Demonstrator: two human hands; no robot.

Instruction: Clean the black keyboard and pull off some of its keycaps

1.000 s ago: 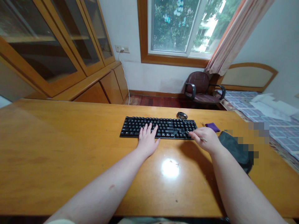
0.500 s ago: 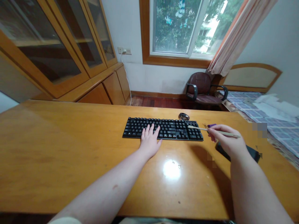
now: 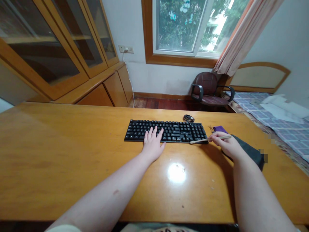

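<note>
A black keyboard (image 3: 166, 131) lies across the middle of the wooden desk (image 3: 60, 151). My left hand (image 3: 152, 145) rests flat on its front edge, fingers spread over the keys. My right hand (image 3: 225, 145) sits just right of the keyboard, fingers pinched on a thin wooden stick (image 3: 207, 139). The stick lies almost level and its left tip touches the keyboard's near right corner.
A purple object (image 3: 219, 129) and a black pouch (image 3: 248, 151) lie on the desk beside my right hand. A coiled cable (image 3: 188, 118) sits behind the keyboard. Beyond the desk stand a brown armchair (image 3: 209, 90), a cabinet with glass doors (image 3: 55, 48) and a bed (image 3: 277, 119).
My right hand first drew back to the right with the stick, then came down and left, bringing the tip to the keyboard's near right corner. My left hand stayed on the keys.
</note>
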